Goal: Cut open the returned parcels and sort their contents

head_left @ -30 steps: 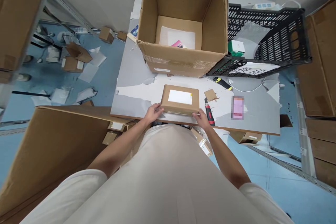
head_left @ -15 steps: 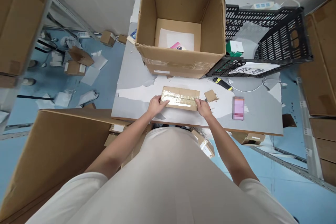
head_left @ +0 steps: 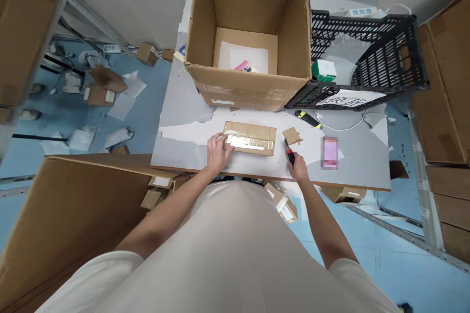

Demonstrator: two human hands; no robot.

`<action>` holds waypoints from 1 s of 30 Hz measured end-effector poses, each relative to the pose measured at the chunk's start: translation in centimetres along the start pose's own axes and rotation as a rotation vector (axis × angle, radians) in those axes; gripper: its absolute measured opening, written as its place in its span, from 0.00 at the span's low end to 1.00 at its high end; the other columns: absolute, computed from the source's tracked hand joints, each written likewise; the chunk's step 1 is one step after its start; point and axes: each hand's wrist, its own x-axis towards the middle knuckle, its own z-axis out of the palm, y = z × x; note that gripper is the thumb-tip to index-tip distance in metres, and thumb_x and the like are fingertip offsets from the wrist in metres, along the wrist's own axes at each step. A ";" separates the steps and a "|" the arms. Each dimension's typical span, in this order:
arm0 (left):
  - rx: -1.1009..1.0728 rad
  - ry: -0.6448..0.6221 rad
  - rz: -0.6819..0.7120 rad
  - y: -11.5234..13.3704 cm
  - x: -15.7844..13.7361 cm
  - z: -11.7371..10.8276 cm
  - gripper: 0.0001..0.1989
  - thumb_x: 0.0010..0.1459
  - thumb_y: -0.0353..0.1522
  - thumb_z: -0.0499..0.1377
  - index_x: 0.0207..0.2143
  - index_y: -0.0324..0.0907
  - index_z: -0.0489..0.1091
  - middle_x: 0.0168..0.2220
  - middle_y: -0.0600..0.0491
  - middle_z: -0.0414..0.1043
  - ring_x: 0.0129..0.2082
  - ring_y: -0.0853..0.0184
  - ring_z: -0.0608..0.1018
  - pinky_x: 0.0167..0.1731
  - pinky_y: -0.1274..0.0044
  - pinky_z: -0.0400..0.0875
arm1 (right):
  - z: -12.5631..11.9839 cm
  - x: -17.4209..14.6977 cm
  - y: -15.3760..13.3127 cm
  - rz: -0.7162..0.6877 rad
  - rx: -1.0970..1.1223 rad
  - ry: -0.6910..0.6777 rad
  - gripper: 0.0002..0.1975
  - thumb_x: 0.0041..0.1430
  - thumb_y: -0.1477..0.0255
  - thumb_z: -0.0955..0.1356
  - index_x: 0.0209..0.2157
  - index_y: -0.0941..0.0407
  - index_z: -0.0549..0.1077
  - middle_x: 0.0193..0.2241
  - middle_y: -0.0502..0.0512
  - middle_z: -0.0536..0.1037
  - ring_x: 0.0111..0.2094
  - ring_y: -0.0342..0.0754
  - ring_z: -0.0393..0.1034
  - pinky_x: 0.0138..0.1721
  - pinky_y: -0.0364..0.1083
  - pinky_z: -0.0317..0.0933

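A small flat cardboard box (head_left: 253, 136), sealed with shiny clear tape, lies on the white table. My left hand (head_left: 217, 151) grips its left end, fingers at the corner and thumb along the near edge. To the right of the box, my right hand (head_left: 299, 167) is closed around a red and black utility knife (head_left: 290, 155). The knife's tip points away from me, close to a torn cardboard scrap (head_left: 292, 135). Beyond the scrap lies a yellow and black cutter (head_left: 308, 119).
A large open carton (head_left: 249, 89) with papers inside stands at the back of the table (head_left: 179, 132). Beside it is a black plastic crate (head_left: 367, 100) holding a green and white box (head_left: 323, 71). A pixelated pink item (head_left: 329, 153) lies at right; a big carton (head_left: 91, 195) stands at lower left.
My right hand has let go of the box's right end and now holds the utility knife. My left hand has shifted slightly at the left end. The view has moved a little.
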 end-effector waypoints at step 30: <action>-0.078 -0.238 0.239 -1.9 -1.7 1.1 0.14 0.64 0.33 0.50 0.47 0.45 0.72 0.49 0.46 0.74 0.54 0.61 0.72 0.53 0.63 0.65 | -9.0 2.7 -16.9 -0.708 -0.768 -0.398 0.33 0.61 0.81 0.56 0.64 0.42 0.51 0.45 0.63 0.74 0.38 0.53 0.73 0.37 0.49 0.60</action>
